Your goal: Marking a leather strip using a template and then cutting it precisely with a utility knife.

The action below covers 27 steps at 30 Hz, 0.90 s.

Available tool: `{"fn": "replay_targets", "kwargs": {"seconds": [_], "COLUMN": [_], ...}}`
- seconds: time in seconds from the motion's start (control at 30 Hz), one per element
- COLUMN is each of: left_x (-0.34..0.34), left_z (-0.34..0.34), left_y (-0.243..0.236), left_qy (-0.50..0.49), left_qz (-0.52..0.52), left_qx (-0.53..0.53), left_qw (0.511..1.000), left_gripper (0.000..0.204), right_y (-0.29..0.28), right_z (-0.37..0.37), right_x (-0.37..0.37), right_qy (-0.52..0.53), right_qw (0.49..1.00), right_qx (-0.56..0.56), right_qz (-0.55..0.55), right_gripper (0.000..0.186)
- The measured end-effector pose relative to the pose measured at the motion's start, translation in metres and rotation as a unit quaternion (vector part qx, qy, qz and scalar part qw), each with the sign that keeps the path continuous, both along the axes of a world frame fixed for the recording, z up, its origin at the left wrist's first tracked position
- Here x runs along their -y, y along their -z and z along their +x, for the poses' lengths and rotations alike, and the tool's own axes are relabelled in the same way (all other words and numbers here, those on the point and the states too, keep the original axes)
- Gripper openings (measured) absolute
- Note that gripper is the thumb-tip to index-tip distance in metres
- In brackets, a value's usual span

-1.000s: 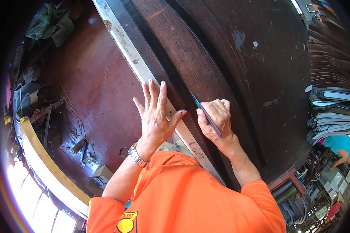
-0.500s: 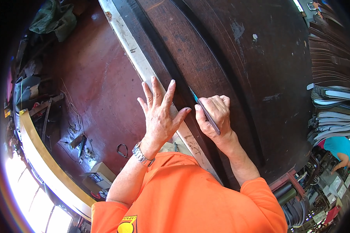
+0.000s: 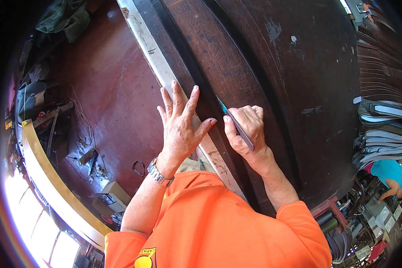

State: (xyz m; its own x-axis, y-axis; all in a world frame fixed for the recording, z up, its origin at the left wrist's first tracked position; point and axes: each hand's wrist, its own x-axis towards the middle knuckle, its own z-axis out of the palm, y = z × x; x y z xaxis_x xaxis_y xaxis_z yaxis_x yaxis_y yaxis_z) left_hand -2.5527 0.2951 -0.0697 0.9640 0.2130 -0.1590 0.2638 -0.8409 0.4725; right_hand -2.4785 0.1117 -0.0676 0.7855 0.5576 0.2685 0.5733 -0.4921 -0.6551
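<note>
head view: the left hand (image 3: pixel 181 125) is spread wide, palm down, over the scuffed white edging (image 3: pixel 152 53) of the dark brown tabletop (image 3: pixel 317 80), while the right hand (image 3: pixel 253 125) grips a slim dark-handled tool with a turquoise section (image 3: pixel 244 135), tip toward eleven o'clock. beside that tip lies a long black strip (image 3: pixel 190 62), running from eleven to five o'clock; a second, curved black strip (image 3: pixel 271 96) lies at one o'clock from the right hand.

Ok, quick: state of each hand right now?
Left hand: open, fingers spread, holding nothing.
Right hand: closed, holding a dark-handled knife.
</note>
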Motion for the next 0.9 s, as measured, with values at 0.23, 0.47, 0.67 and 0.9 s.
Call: {"fn": "replay_targets", "kwargs": {"seconds": [0.23,0.47,0.67,0.9], "left_x": [0.0,0.0,0.001,0.002], "left_z": [0.0,0.0,0.0,0.002], "left_y": [0.001,0.002,0.003,-0.006], "left_qy": [0.001,-0.002,-0.013,0.033], "left_qz": [-0.001,-0.007,-0.01,0.031], "left_qx": [0.0,0.003,-0.001,-0.023], "left_qw": [1.0,1.0,1.0,0.999], "left_gripper": [0.088,0.087,0.088,0.087], "right_y": [0.0,0.001,0.001,0.001], "right_z": [0.0,0.001,0.001,0.006], "right_x": [-0.001,-0.001,-0.003,-0.013], "right_qy": [0.001,-0.007,-0.007,-0.005], "right_qw": [1.0,1.0,1.0,0.999], "right_qx": [-0.005,0.004,0.02,0.03], "right_qz": [0.002,-0.003,-0.017,-0.018], "right_gripper": [0.008,0.008,0.007,0.007]}}
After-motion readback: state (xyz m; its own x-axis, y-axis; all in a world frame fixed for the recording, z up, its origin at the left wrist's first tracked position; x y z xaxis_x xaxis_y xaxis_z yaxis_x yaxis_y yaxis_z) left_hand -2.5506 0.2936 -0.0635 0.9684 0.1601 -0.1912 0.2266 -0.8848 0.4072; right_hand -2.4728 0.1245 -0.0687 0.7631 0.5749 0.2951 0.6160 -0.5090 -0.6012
